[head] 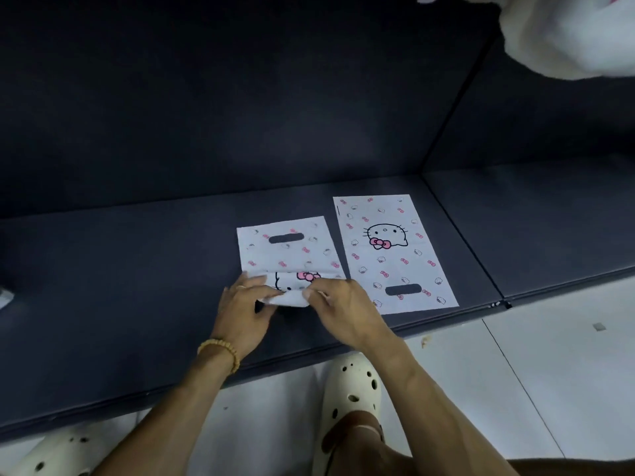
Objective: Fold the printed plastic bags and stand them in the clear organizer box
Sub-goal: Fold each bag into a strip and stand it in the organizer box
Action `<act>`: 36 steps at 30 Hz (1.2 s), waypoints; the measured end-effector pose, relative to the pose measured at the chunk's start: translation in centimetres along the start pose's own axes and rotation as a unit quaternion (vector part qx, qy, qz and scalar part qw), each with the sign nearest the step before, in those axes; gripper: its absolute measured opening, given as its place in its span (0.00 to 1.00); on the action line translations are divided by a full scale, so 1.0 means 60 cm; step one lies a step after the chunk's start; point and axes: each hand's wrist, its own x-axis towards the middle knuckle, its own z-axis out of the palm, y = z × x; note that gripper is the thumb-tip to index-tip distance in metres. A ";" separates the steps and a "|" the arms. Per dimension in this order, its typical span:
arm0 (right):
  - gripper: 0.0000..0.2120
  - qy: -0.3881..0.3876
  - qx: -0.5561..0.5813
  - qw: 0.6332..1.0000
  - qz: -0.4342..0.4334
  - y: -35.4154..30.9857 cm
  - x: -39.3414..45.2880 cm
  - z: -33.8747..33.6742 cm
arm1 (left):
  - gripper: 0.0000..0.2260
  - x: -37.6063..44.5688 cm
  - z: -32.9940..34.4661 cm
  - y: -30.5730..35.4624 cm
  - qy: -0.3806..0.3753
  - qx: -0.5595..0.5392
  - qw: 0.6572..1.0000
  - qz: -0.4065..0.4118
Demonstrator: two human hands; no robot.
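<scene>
The near edge of the left printed bag (288, 250) is pinched by the left hand (244, 304) and right hand (343, 310), fingers (318, 286) curled, beside a flat bag (391, 252).

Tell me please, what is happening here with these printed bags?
A person is folding a printed plastic bag on a dark cushioned surface. The left hand and the right hand both pinch its near edge, which is turned over towards the handle hole. A second bag lies flat and unfolded just to the right. No organizer box is in view.
</scene>
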 end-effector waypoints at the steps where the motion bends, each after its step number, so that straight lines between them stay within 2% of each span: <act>1: 0.16 -0.002 0.015 1.000 0.021 -0.006 0.001 0.000 | 0.08 -0.004 -0.008 -0.008 0.011 0.011 1.000 -0.004; 4: 0.21 -0.013 0.086 0.990 0.113 -0.004 0.004 -0.005 | 0.08 -0.016 -0.041 -0.035 0.034 -0.025 0.996 -0.078; 7: 0.14 -0.051 0.208 0.961 0.177 0.012 0.009 0.004 | 0.09 -0.024 -0.065 -0.063 0.029 -0.065 0.984 -0.160; 9: 0.09 -0.054 0.196 0.958 0.201 0.020 0.016 0.026 | 0.08 -0.030 -0.074 -0.078 0.030 -0.075 0.980 -0.180; 13: 0.16 -0.044 0.108 0.959 0.258 0.018 0.026 0.083 | 0.03 -0.047 -0.080 -0.095 0.036 -0.106 0.973 -0.202; 15: 0.16 -0.021 0.087 0.952 0.292 0.016 0.034 0.099 | 0.12 -0.056 -0.079 -0.103 0.031 -0.104 0.967 -0.230; 16: 0.15 -0.019 0.070 0.951 0.301 0.015 0.039 0.103 | 0.13 -0.057 -0.077 -0.109 0.031 -0.081 0.967 -0.240; 19: 0.12 -0.022 0.018 0.955 0.295 0.011 0.054 0.113 | 0.10 -0.054 -0.072 -0.120 0.049 -0.005 0.969 -0.241; 25: 0.09 -0.002 0.004 0.966 0.259 0.015 0.076 0.133 | 0.19 -0.042 -0.064 -0.123 0.093 0.047 0.965 -0.240; 30: 0.11 0.088 0.050 0.980 0.174 0.005 0.080 0.139 | 0.17 -0.038 -0.069 -0.143 0.157 0.008 0.969 -0.191; 32: 0.12 0.085 0.068 0.977 0.184 0.002 0.084 0.142 | 0.16 -0.037 -0.069 -0.152 0.160 0.007 0.969 -0.190; 36: 0.22 0.018 0.048 0.965 0.257 0.002 0.101 0.144 | 0.12 -0.034 -0.068 -0.158 0.138 0.039 0.973 -0.182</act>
